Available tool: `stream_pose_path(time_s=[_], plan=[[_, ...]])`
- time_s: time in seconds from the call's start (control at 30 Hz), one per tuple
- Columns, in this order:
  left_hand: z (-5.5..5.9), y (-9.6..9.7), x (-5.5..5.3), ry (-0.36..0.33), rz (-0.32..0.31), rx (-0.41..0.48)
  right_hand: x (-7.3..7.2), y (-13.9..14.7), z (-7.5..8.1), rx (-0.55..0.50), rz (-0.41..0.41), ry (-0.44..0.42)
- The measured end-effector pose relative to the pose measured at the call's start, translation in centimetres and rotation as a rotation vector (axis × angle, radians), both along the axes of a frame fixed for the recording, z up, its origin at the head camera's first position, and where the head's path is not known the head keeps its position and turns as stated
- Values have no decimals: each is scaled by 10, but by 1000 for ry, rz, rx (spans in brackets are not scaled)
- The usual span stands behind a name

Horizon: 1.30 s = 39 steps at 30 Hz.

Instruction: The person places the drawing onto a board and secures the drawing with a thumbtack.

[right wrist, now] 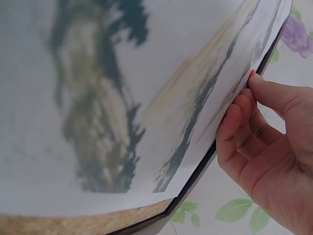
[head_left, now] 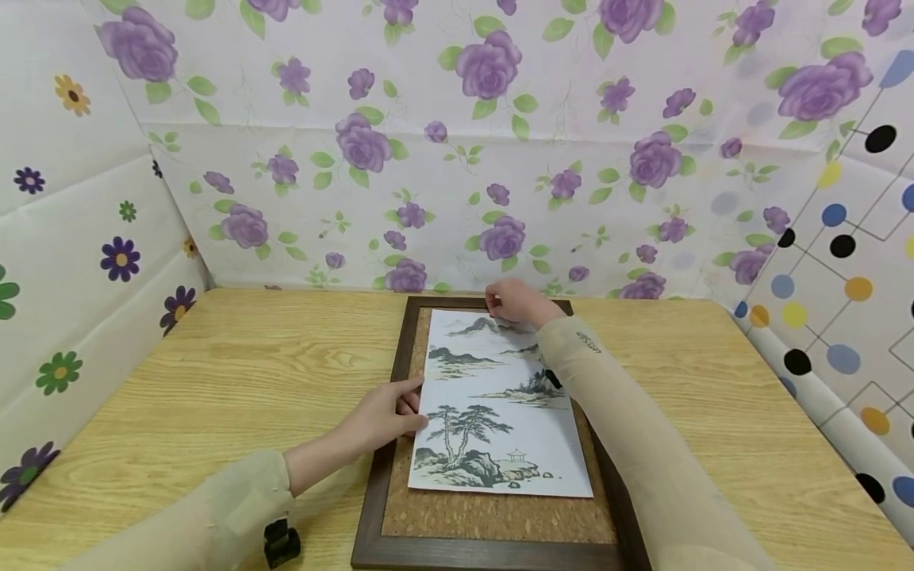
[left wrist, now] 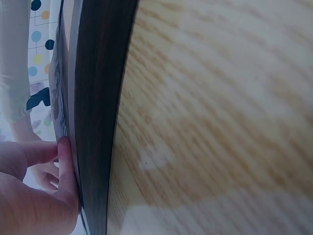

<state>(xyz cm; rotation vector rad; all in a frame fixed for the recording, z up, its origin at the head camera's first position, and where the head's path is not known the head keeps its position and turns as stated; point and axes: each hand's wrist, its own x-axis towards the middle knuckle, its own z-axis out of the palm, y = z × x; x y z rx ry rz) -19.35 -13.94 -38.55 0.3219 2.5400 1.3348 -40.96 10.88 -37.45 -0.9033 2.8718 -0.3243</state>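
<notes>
A sheet of paper (head_left: 478,404) printed with an ink landscape of hills and pines lies on a cork board (head_left: 500,515) with a dark brown frame. On the sheet's left edge, my left hand (head_left: 382,416) rests its thumb and forefinger spread apart, the other fingers tucked beneath. At the top edge, my right hand (head_left: 520,303) pinches a small red pushpin (right wrist: 252,74) between thumb and forefinger. Only a bit of its red shows; the rest is hidden by the fingers. The right forearm covers part of the sheet's right side.
The board lies on a wood-grain table (head_left: 286,357). Behind it stands a wall covering (head_left: 428,190) with purple roses. A flowered panel (head_left: 78,262) is on the left and a dotted one (head_left: 821,309) on the right.
</notes>
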Motion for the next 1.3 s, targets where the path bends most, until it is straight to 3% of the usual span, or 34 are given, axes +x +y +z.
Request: stream_pose_path(time_s=[0.6,1.3], plan=[[-3,-1,-2,-3,-14,14,0,2,-1,0,25,29],[0,1,0,-12,-5,-5,5,1,2,-5,15,-13]])
